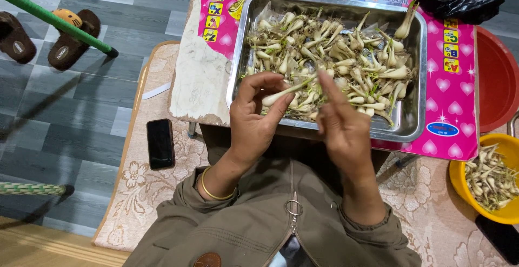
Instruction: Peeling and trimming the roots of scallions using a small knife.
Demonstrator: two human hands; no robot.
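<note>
Floor mat (157, 191) with a floral pattern under everything, grey plank floor beyond. On it one low pink table (459, 99) with a printed top, one steel tray (413, 121) sitting on that. Tray is heaped with small white bulbs (351, 61), roots and thin stalks on, too many and too tangled to count; looks like dozens. Right of the table: one red basin (494, 77), mostly out of frame, and one yellow bowl (459, 178) holding a smaller pile of similar bits, can't tell if cleaned bulbs or trimmings. Judging by the piles: some handled, the bulk in the tray still to go. One black bag (459, 4) at the table's far corner. Two brown slippers (48, 37) top left, one black phone (160, 143) on the mat. Left hand (254, 121) pinches one bulb (281, 95) by its fat end, just over the tray's near edge. Right hand (343, 129) has fingers up at the stalk end, apparently pulling at it; exact grip not clear.
</note>
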